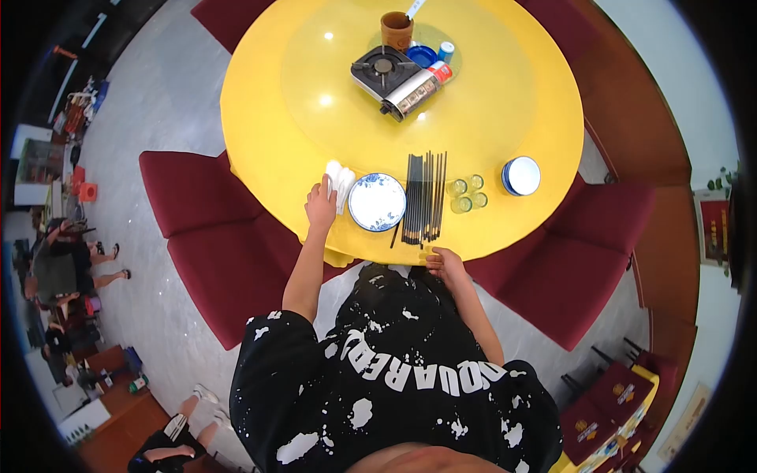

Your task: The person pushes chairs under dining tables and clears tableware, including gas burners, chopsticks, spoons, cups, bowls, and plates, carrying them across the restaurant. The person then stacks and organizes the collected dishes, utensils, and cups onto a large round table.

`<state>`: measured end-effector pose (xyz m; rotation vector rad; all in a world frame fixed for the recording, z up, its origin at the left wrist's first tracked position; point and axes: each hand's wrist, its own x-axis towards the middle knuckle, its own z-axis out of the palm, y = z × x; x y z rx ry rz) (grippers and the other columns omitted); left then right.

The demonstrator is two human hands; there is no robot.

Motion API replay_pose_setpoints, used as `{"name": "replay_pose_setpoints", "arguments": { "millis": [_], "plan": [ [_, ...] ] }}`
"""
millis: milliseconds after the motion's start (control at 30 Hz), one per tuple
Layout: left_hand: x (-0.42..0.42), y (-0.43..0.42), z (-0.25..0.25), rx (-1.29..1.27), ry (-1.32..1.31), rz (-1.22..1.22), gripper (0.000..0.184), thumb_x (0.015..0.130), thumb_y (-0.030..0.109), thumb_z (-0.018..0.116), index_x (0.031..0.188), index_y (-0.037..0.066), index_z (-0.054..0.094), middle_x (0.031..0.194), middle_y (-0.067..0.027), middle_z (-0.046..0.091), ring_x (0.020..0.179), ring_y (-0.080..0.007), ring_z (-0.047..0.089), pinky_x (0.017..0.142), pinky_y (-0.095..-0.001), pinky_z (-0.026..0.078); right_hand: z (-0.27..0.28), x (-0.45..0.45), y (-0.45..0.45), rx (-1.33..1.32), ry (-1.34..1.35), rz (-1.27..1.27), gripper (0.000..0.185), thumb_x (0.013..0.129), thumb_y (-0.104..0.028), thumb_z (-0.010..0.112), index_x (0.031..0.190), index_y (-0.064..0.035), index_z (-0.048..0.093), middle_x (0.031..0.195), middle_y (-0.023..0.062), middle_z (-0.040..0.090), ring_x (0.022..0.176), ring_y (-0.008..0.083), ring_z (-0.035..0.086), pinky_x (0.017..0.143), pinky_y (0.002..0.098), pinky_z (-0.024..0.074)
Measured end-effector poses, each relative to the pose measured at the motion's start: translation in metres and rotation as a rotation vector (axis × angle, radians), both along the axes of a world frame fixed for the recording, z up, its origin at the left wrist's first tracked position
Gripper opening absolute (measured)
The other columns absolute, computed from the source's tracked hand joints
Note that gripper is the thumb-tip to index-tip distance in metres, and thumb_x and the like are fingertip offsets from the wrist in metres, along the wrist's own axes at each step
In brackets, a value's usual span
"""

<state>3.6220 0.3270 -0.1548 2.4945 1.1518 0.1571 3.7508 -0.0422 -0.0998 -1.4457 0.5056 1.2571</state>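
Note:
My left hand [320,206] is at the left side of a small group of white soup spoons [344,186], its fingers closed on the nearest spoon. Right beside the spoons is a stack of white plates with blue flower patterns [378,202]. Dark chopsticks [424,199] lie in a row to the right of the plates, with one shorter dark stick apart at their lower left. My right hand [447,266] is at the table's front edge, just below the chopsticks, fingers apart and holding nothing.
Several green-tinted glasses [468,194] and stacked blue-and-white bowls [521,176] stand to the right on the yellow round table [276,110]. Farther back are a portable gas stove [386,71], a brown pot [397,31] and a blue dish [422,55]. Dark red chairs [225,272] flank me.

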Motion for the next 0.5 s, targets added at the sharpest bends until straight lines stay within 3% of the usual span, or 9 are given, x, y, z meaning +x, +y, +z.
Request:
{"name": "replay_pose_setpoints", "arguments": {
  "millis": [300, 433, 500],
  "plan": [
    [-0.049, -0.079, 0.005, 0.130, -0.175, 0.363, 0.050, 0.092, 0.022, 0.057, 0.134, -0.002, 0.049, 0.127, -0.0267, 0.056, 0.114, -0.0425, 0.056, 0.095, -0.0496, 0.047, -0.019, 0.033, -0.038, 0.009, 0.062, 0.120, 0.032, 0.093, -0.029, 0.056, 0.117, -0.0079, 0.059, 0.092, 0.0091, 0.069, 0.073, 0.0183, 0.065, 0.065, 0.0302, 0.0510],
    [-0.124, -0.175, -0.028, 0.004, -0.234, 0.523, 0.045, 0.090, 0.020, 0.058, 0.129, -0.002, 0.053, 0.122, -0.0275, 0.057, 0.113, -0.0434, 0.056, 0.097, -0.0489, 0.046, -0.051, 0.023, -0.038, 0.078, 0.180, 0.343, 0.033, 0.093, -0.032, 0.056, 0.117, -0.0089, 0.059, 0.093, 0.0100, 0.070, 0.078, 0.0205, 0.066, 0.068, 0.0322, 0.0514],
    [-0.179, -0.233, -0.055, -0.218, -0.181, 0.635, 0.037, 0.089, 0.021, 0.058, 0.120, 0.001, 0.056, 0.110, -0.0223, 0.058, 0.100, -0.0374, 0.057, 0.086, -0.0472, 0.047, -0.057, 0.016, -0.030, 0.115, 0.211, 0.478, 0.033, 0.094, -0.033, 0.055, 0.117, -0.0093, 0.060, 0.094, 0.0096, 0.070, 0.080, 0.0208, 0.066, 0.069, 0.0330, 0.0515]
  ]
}}
